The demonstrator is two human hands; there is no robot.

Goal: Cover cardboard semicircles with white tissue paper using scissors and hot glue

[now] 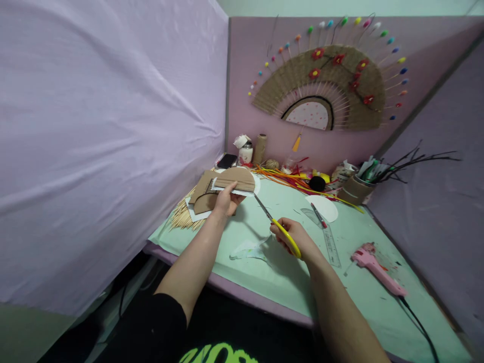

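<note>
My left hand (226, 199) pinches a half-round piece of cardboard (242, 176), thumb on top and fingers underneath. White paper (257, 182) backs the cardboard and sticks out past its edge. In my right hand (293, 234) are scissors with yellow handles (286, 238), fingers wrapped through the loops. Their metal blades (262, 206) point up and left, with the tips at the lower right corner of the paper. Whether the blades are closed on the paper, I cannot tell. A cut-off paper scrap (249, 250) lies on the table below.
Left lie cardboard pieces (206, 201) and wooden sticks (185, 216). Right are a white paper piece (328, 207), a marker (318, 216), a clear ruler (331, 247) and a pink glue gun (378, 269) with its cord. Behind stand a pot of brushes (355, 190) and orange strips (278, 176). A decorated fan (325, 75) hangs on the wall.
</note>
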